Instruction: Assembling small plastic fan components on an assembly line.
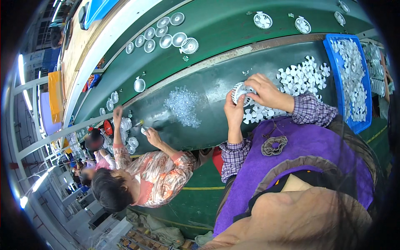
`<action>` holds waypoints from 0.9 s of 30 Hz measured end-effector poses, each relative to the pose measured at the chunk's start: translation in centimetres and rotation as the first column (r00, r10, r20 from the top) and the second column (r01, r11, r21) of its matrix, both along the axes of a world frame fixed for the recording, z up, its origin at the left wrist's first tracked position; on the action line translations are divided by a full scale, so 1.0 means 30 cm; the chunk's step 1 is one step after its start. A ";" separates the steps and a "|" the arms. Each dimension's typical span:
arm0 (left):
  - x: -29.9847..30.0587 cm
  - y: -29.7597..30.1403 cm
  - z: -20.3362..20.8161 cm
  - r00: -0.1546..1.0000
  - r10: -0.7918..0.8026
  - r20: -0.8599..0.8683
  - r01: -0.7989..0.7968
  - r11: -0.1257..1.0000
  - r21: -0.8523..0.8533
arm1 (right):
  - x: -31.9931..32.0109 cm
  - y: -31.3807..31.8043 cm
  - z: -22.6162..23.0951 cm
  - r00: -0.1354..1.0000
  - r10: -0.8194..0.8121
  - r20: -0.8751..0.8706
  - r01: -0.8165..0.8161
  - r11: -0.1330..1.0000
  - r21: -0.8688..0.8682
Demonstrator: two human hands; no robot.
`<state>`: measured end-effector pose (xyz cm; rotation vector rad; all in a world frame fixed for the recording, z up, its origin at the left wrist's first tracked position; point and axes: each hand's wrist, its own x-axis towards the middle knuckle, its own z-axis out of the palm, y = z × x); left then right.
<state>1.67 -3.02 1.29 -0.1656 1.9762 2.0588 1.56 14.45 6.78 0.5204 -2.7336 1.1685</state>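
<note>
Over the dark green worktop my left hand [234, 111] and my right hand [266, 91] meet on a small white round fan housing [237, 91] with a slatted rim. The left fingers close round its near lower side. From the right, my other hand grips it with thumb and fingers and covers part of it. Close by lies a heap of loose white fan blades [301, 78], some of them below my right wrist. What sits inside the housing is hard to make out.
A blue tray [328, 54] of white blades stands at the right end. Small clear plastic parts [182, 106] are heaped left of my hands. Round fan grilles [179, 39] lie on the green belt [225, 29] beyond a raised edge. A co-worker [154, 175] works on the left.
</note>
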 end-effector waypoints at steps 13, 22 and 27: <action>-0.010 -0.017 -0.010 0.962 -0.209 -0.174 0.175 0.965 -0.194 | -0.080 0.069 -0.072 0.927 0.248 0.283 -0.238 0.969 -0.070; -0.591 0.040 -0.080 0.983 -0.013 0.181 -0.043 0.953 0.301 | -0.479 0.353 -0.289 0.924 -0.332 0.190 0.344 0.939 -0.029; -0.868 0.021 -0.285 0.893 0.215 0.395 -0.290 0.947 0.140 | -0.390 0.463 -0.330 0.864 -0.496 0.084 0.474 0.859 0.194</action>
